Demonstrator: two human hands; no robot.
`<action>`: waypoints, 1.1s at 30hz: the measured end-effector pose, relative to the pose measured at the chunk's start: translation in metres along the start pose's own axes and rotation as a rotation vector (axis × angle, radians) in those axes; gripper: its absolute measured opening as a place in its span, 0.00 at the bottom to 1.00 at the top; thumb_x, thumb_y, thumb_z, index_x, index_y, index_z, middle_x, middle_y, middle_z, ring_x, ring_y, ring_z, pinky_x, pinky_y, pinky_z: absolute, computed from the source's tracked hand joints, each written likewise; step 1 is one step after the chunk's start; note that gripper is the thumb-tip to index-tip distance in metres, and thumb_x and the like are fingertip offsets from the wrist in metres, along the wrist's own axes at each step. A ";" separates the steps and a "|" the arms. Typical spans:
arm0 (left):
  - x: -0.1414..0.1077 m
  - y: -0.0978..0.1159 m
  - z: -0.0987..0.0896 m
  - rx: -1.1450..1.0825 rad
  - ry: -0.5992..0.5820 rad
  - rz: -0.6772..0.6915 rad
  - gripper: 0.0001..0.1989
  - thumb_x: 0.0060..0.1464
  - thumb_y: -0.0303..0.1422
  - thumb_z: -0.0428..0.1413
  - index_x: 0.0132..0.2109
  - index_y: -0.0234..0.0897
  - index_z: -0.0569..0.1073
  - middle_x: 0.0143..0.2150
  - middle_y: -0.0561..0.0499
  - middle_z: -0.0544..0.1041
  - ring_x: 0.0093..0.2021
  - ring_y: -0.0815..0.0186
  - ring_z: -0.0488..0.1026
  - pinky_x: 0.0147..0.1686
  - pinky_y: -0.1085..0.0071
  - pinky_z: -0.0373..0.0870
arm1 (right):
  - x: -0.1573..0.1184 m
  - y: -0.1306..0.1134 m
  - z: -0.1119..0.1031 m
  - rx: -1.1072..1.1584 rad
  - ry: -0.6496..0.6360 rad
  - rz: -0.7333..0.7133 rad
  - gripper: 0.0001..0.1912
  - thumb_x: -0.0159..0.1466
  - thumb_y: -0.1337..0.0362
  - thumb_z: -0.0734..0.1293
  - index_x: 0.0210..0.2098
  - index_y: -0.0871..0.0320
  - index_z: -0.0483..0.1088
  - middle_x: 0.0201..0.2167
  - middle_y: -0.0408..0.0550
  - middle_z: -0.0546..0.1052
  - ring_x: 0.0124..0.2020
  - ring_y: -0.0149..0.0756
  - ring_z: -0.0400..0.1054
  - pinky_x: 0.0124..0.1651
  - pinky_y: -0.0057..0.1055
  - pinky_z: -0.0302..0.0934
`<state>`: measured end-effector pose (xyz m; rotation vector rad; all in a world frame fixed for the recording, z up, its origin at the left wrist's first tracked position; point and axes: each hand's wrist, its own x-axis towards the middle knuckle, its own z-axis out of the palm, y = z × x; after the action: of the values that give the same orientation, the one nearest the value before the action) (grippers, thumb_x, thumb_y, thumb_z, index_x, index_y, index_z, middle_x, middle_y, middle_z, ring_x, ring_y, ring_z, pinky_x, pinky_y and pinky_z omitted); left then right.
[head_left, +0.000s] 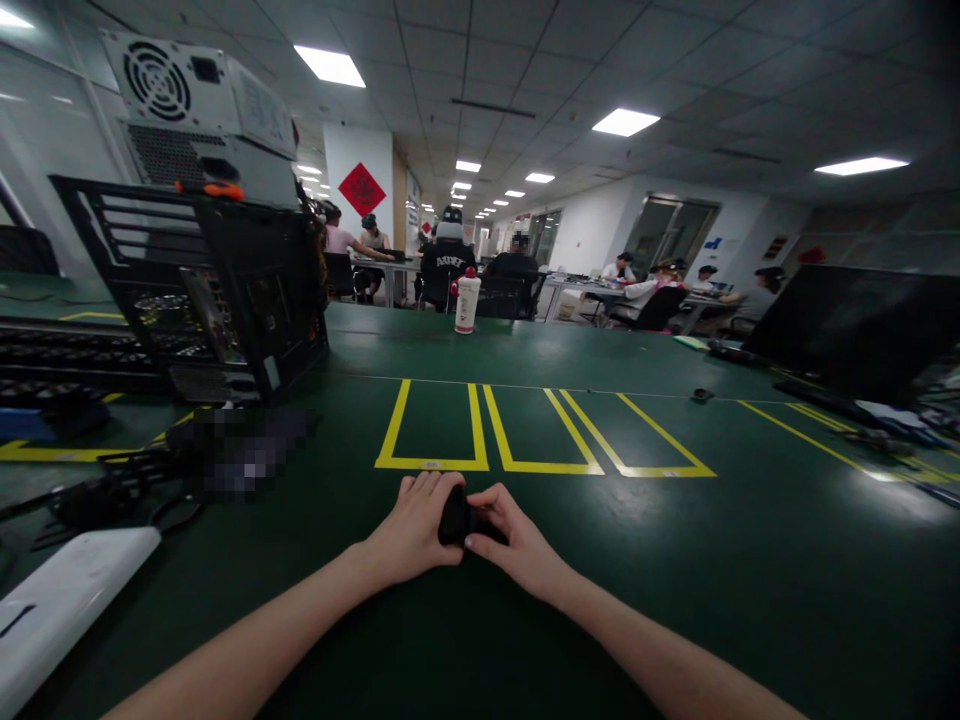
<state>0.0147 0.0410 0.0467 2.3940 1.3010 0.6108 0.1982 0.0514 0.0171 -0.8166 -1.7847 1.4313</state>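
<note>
Between my two hands is a small black object [453,516], too dark and too covered by fingers to tell its kind. My left hand [420,525] is wrapped round its left side, with the thumb below and the fingers over the top. From the right, my right hand [517,535] pinches at the object's edge with thumb and forefinger. Both hands are low over the green table [570,640], just in front of the yellow tape outlines [431,464].
An open black computer case [262,300] stands at left with metal power supplies [187,100] on top. A white box-like item [67,600] lies near left. Farther off are a bottle [466,303], a small black ring-like piece [702,395] and a dark monitor [855,330]. Several people sit beyond.
</note>
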 end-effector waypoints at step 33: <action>0.004 -0.010 0.008 0.040 -0.006 0.039 0.27 0.43 0.34 0.58 0.50 0.40 0.57 0.47 0.47 0.65 0.47 0.56 0.61 0.46 0.60 0.56 | 0.002 0.004 -0.005 -0.048 -0.027 -0.028 0.16 0.56 0.68 0.65 0.44 0.53 0.60 0.43 0.45 0.65 0.48 0.36 0.62 0.52 0.38 0.56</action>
<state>0.0139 0.0490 0.0353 2.4567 1.2784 0.5937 0.2011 0.0568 0.0147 -0.7975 -1.8505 1.3921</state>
